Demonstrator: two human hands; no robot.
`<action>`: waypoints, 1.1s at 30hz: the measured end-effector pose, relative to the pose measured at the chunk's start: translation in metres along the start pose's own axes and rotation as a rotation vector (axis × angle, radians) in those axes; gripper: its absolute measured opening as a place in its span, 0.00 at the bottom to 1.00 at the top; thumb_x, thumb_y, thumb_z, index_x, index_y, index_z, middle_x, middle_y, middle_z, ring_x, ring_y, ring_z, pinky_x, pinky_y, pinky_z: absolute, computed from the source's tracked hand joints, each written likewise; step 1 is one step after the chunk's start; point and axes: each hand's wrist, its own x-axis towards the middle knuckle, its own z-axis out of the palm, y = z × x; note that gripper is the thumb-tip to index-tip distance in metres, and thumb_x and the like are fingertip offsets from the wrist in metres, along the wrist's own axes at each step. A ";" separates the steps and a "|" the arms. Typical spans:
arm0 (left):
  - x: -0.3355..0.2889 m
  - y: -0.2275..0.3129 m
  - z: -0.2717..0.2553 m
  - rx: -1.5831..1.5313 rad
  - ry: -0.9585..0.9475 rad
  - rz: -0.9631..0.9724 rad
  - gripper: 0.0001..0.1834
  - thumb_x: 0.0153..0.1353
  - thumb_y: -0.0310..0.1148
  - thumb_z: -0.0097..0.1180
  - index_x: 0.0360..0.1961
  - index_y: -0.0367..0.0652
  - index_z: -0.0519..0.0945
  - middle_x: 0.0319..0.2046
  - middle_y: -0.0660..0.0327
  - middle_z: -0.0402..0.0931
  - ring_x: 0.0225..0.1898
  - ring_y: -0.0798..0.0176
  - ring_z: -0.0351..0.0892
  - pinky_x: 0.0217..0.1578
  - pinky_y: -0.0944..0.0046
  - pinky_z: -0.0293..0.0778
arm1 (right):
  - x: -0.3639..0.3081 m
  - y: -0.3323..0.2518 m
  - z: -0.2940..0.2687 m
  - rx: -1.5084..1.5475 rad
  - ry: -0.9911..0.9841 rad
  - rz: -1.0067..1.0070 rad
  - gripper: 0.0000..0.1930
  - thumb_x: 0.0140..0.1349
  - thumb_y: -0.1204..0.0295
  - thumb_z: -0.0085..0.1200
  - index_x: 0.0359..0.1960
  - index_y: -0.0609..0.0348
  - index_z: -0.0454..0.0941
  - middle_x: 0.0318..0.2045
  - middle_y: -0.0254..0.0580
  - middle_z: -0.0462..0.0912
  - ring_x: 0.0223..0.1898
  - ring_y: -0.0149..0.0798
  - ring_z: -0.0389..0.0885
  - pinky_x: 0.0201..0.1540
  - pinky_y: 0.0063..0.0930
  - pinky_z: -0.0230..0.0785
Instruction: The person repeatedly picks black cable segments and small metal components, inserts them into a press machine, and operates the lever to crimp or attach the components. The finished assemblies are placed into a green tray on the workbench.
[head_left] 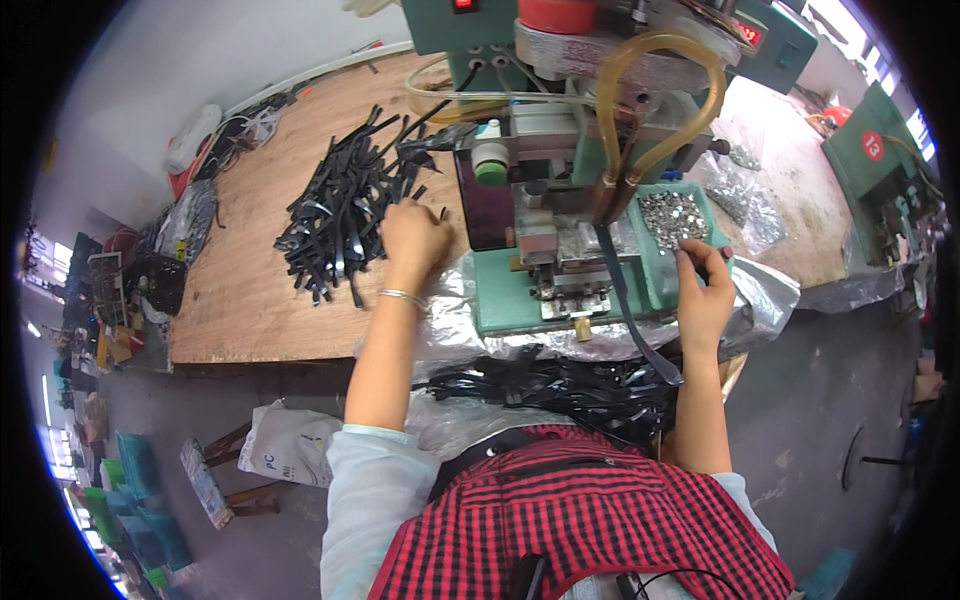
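My left hand (415, 238) is at the right edge of a loose pile of black eyeglass temples (340, 215), its fingers curled together. A dark tip shows beside the fingers, but what they hold is hidden. My right hand (706, 290) is over the near right side of a green tray (656, 290) of small silvery metal parts (672, 220). Its thumb and forefinger are pinched; anything between them is too small to name. Between my hands stands a green bench machine (500, 290). One dark eyeglass temple (622, 290) slants down from its tool head, its curved end toward my right forearm.
More black temples (560, 385) lie in a plastic-lined space between the table edge and my apron. A yellowish hose (660, 42) loops above the machine. Clear bags of metal parts (745, 200) lie right of the tray. Another green machine (880, 170) stands far right.
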 end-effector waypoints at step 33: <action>-0.101 0.145 -0.111 -0.526 0.598 1.155 0.12 0.48 0.24 0.69 0.37 0.43 0.88 0.44 0.51 0.88 0.22 0.70 0.75 0.22 0.70 0.67 | 0.022 -0.027 0.006 -0.124 -0.263 -0.174 0.16 0.60 0.81 0.52 0.49 0.60 0.85 0.47 0.52 0.88 0.51 0.55 0.86 0.57 0.43 0.77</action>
